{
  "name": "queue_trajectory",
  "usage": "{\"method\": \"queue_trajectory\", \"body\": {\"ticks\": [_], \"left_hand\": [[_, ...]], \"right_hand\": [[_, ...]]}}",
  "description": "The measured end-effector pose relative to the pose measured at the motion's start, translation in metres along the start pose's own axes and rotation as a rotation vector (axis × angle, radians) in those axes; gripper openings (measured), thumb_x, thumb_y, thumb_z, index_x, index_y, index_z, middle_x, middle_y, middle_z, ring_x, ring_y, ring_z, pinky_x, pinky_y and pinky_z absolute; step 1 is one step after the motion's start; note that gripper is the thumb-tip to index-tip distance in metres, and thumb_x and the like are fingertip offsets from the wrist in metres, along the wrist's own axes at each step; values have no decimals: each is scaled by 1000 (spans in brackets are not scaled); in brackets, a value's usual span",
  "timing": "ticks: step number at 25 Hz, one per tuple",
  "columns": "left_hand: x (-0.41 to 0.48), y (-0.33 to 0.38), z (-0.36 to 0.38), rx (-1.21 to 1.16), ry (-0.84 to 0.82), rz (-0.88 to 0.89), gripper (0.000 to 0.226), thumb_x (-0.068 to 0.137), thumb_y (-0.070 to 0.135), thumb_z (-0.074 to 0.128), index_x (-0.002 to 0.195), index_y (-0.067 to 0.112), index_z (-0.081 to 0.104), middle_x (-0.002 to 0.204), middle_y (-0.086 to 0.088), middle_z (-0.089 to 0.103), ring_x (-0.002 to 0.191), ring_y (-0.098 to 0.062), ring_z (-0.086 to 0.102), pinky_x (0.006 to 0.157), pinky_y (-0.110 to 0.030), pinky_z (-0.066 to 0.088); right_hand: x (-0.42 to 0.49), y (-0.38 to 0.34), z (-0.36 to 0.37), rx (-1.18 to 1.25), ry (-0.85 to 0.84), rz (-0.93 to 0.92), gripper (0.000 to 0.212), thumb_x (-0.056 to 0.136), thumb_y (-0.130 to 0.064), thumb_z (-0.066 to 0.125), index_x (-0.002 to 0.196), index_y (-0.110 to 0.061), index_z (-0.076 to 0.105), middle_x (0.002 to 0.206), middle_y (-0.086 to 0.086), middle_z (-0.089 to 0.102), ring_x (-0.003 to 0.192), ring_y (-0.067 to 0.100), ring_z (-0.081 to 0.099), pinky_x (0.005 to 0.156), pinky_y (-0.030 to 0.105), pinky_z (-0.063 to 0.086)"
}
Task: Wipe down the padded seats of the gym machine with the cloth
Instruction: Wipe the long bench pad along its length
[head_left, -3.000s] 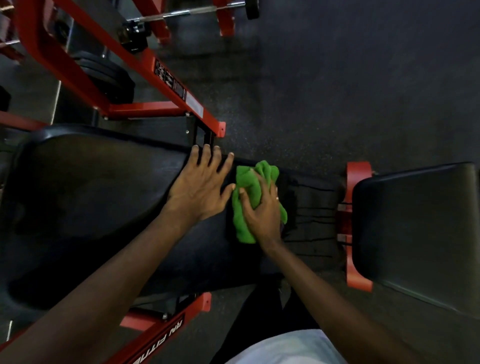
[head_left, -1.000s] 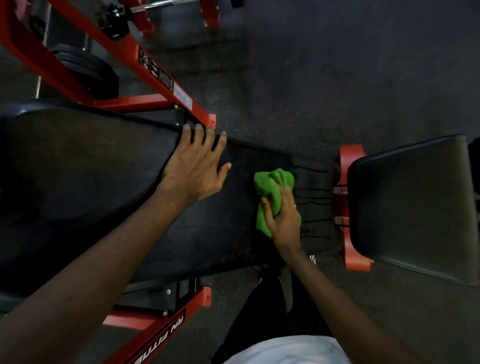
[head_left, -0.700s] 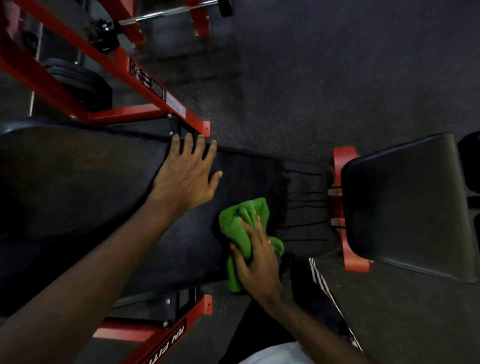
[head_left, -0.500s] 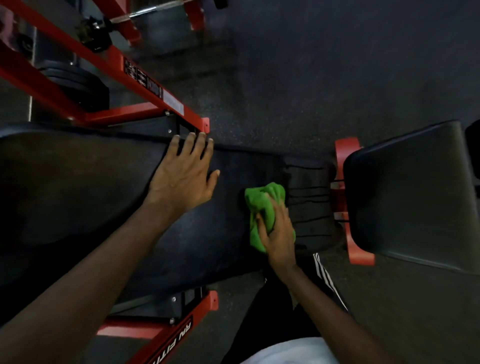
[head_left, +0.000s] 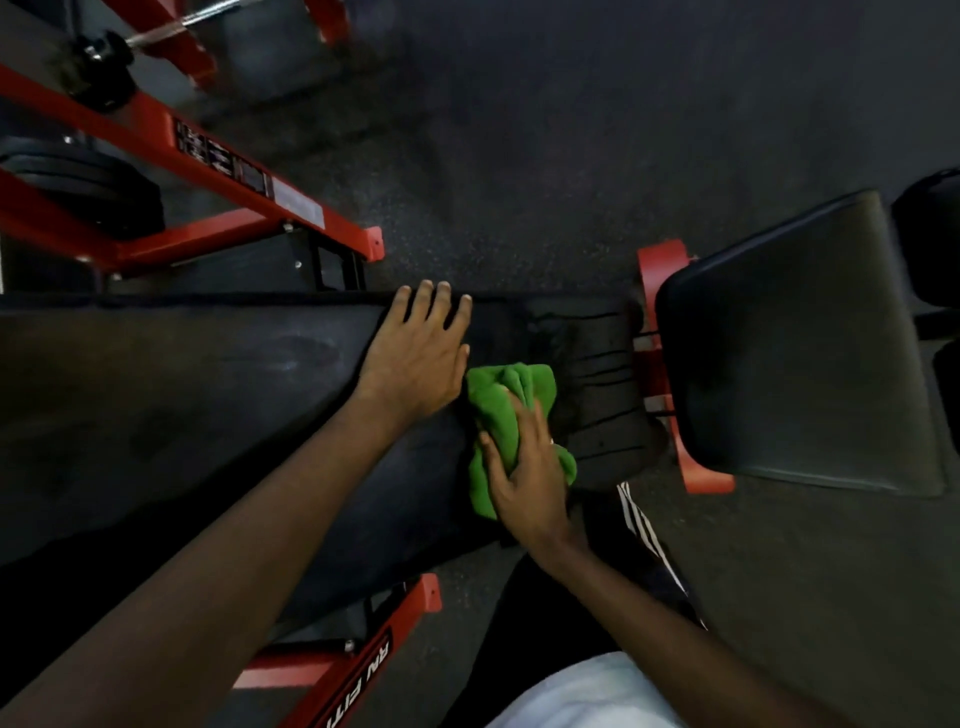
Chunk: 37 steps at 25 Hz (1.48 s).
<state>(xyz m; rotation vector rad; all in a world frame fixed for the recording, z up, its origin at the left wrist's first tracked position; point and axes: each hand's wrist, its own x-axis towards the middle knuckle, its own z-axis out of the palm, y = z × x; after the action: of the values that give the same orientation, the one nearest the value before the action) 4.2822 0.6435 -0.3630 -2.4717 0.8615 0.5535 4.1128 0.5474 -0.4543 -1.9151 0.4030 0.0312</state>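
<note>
While the left hand (head_left: 415, 358) lies flat on the long black pad (head_left: 208, 395), fingers straight and slightly spread, the right hand (head_left: 530, 483) presses the bunched green cloth (head_left: 498, 410) onto the same pad just beside it, thumb and fingers curled round its folds. Step in hand: wiping the narrow end of this pad, near its creased tip. Next, probably: carry the cloth across the red bracket (head_left: 657, 270) to the separate seat pad (head_left: 789, 343) at right.

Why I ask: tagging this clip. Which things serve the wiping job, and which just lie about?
Job: green cloth, right hand gripping it, left hand flat on the long black pad, smaller black seat.
Lying about: red frame, weight plates, barbell.
</note>
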Motion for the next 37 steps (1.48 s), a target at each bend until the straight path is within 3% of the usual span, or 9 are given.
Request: {"method": "queue_trajectory", "body": {"ticks": [5,11,13,17,23,27,30,34,37], "left_hand": [[3,5,2,33,8,-9,68,106,45,20,161,6,14,163,-25,23,151,-41,22,124,-54,16],[6,7,4,18,-4,-17,69,106,47,19,162,8,7,166,-24,15,153,-40,15,125,-53,13],[7,6,5,22,-8,-23,69,105,46,20,162,8,10,165,-24,18,152,-41,18,124,-53,14],[10,6,6,37,0,-23,70,101,45,17,159,6,25,161,-27,28,148,-43,27,122,-55,18],[9,7,4,39,13,-30,70,103,45,15,160,6,20,162,-24,26,149,-41,26,123,-54,18],[10,6,8,60,14,-38,67,106,45,20,161,6,16,163,-24,23,150,-41,24,123,-54,18],[11,7,8,47,3,-37,67,105,45,24,161,7,18,163,-25,24,150,-41,25,122,-54,18],[12,10,5,8,-23,-70,69,101,44,26,159,6,26,160,-26,30,148,-42,28,121,-55,17],[35,29,6,-49,-26,-84,69,98,42,30,153,1,37,156,-25,38,146,-40,34,120,-56,20]], "right_hand": [[63,36,-8,-45,61,20,56,99,-37,53,151,-16,45,160,-1,41,151,17,33,122,52,28],[163,57,-31,-6,243,438,78,84,-65,40,145,-18,51,147,7,53,132,32,54,108,43,45],[165,30,-20,-62,226,371,74,88,-65,43,141,-15,55,144,9,57,132,32,54,109,42,43],[143,2,3,-83,121,-63,45,97,-43,59,131,-12,62,134,5,65,127,24,58,114,40,38],[200,108,-54,-111,186,371,71,88,-70,43,137,-20,58,131,10,65,119,34,62,98,40,49],[199,100,-55,-107,263,508,76,86,-69,40,137,-16,56,134,12,63,120,37,60,95,42,46],[140,54,-26,-123,187,394,59,94,-60,51,134,-17,59,134,9,65,122,32,61,95,38,47],[100,56,-18,-110,97,87,52,99,-43,55,142,-13,53,147,9,56,142,25,47,120,44,34],[148,95,-27,-137,133,202,53,98,-42,50,142,-12,53,147,6,55,139,25,48,119,52,32]]}}
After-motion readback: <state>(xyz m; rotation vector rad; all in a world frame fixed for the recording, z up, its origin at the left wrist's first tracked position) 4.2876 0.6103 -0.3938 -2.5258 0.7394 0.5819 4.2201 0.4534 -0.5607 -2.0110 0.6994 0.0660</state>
